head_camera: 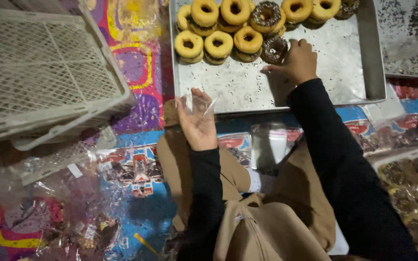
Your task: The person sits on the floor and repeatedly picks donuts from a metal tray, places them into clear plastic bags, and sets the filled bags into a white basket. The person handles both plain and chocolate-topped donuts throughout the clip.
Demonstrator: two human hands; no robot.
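Tan trousers [267,227] of the seated person at 6 o'clock, nearest the lens, with both black sleeves running up from them.

Left hand [197,121], just above centre: palm up, fingers spread, pinching a small clear plastic bag [200,102] at its mouth; held over the near edge of the metal tray [315,72], at about 12 o'clock from the knees.

Right hand [297,60], toward 1 o'clock: fingers curled onto a chocolate-sprinkled doughnut [274,49] at the near end of the front row; grip closing on it, full clamp not discernible.

Doughnuts: two rows along the tray's far side at 12 o'clock. Yellow-glazed doughnuts [218,44] to the left of the held one, touching each other; a second sprinkled doughnut [266,15] behind it. Bare tray surface in front dotted with loose dark sprinkles.

Surroundings: white plastic lattice crate [39,67] tilted at 10 o'clock, well apart from the tray. Second tray of chocolate sprinkles [412,34] at 2 o'clock, just beside the first. Bagged doughnuts [412,193] at 4 o'clock. Heap of crumpled clear wrapping [54,212] at 8 o'clock. Brightly patterned floor mat [136,63] underneath everything.
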